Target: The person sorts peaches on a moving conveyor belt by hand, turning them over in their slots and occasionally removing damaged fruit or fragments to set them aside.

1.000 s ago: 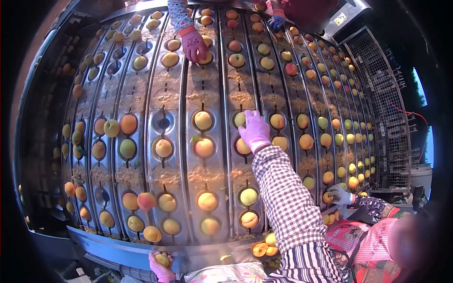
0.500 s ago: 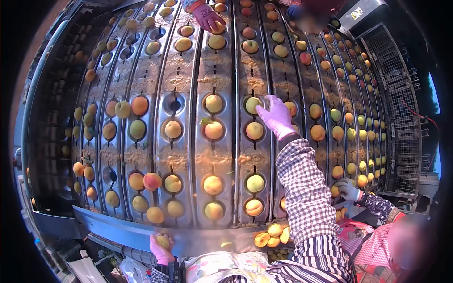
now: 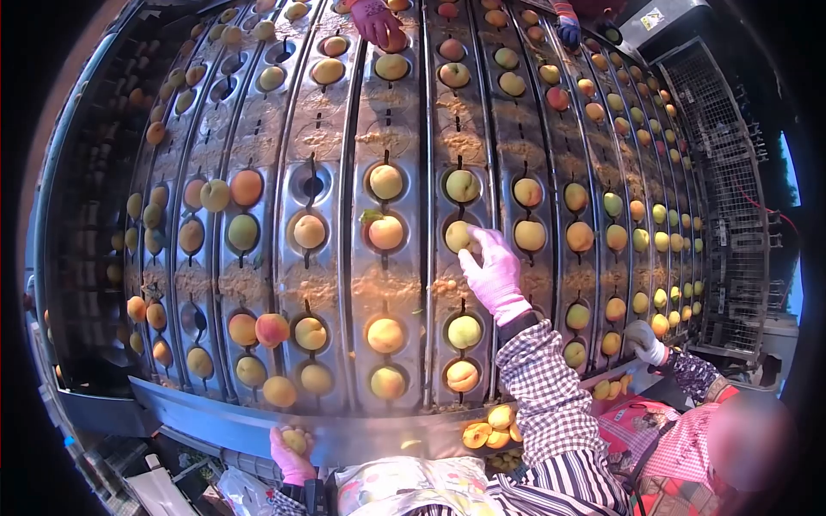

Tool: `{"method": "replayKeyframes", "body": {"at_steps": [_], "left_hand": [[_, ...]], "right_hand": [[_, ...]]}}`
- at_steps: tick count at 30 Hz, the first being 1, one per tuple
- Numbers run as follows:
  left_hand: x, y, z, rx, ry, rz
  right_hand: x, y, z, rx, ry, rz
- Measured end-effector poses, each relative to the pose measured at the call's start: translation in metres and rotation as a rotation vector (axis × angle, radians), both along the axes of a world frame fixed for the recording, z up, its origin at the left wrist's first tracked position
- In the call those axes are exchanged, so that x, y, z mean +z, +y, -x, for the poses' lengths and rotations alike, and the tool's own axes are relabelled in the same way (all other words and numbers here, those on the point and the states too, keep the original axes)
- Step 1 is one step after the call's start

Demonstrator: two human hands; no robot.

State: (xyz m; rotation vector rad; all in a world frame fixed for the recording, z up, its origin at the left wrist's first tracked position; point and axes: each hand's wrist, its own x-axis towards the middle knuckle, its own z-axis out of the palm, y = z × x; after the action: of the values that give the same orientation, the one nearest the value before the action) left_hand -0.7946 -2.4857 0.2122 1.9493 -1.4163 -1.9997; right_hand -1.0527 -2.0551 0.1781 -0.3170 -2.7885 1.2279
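Observation:
My right hand [image 3: 492, 271], in a pink glove, reaches over the metal tray lanes. Its thumb and fingers close around the right side of a yellow peach [image 3: 456, 235] sitting in a round cup. Just above that one, a greenish peach [image 3: 462, 185] rests in its own cup. Down at the front edge, my left hand [image 3: 295, 464], also pink-gloved, is wrapped around a small yellowish peach [image 3: 294, 440]. Two more peaches, one greenish [image 3: 464, 331] and one orange [image 3: 462, 375], lie in the same lane nearer to me.
Rows of peaches fill cups across the machine. Halved peaches [image 3: 499, 419] lie by the front rail [image 3: 370, 437]. A co-worker's gloved hand [image 3: 644, 342] is at the right, and other people's hands [image 3: 375, 21] work at the far side. A wire-mesh guard [image 3: 718, 172] stands right.
My right hand has come down from the upper peach to the lower one in the same lane. The co-worker's hand at right shifted slightly right. My left hand stays nearly still.

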Motion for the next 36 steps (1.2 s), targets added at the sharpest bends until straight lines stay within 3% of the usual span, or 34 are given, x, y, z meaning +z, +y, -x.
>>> {"method": "replayKeyframes", "body": {"at_steps": [5, 8, 13, 16, 22, 28, 31, 36], "left_hand": [[0.002, -0.001, 0.001, -0.002, -0.023, -0.012], [-0.001, -0.001, -0.001, -0.001, -0.02, -0.001], [-0.002, -0.001, 0.0, 0.015, -0.011, -0.021], [-0.002, -0.001, 0.0, 0.023, -0.028, -0.015], [-0.005, -0.012, 0.001, 0.035, -0.004, -0.025], [0.0, -0.042, 0.009, 0.033, -0.02, -0.027], [-0.001, -0.063, 0.012, 0.032, -0.01, -0.027], [0.003, -0.098, 0.018, 0.014, -0.007, -0.017]], "right_hand": [[-0.003, 0.0, -0.008, -0.123, 0.075, -0.062], [-0.005, 0.003, -0.002, -0.117, 0.0, -0.392], [-0.003, -0.006, 0.022, -0.129, -0.169, -0.524], [-0.01, -0.007, 0.033, -0.023, -0.242, -0.447], [-0.018, -0.006, 0.023, 0.084, -0.037, -0.471], [-0.015, -0.011, 0.023, 0.018, -0.131, -0.41], [-0.009, -0.029, 0.029, -0.023, -0.243, -0.572], [0.004, -0.101, 0.043, 0.112, -0.026, -0.477]]}}
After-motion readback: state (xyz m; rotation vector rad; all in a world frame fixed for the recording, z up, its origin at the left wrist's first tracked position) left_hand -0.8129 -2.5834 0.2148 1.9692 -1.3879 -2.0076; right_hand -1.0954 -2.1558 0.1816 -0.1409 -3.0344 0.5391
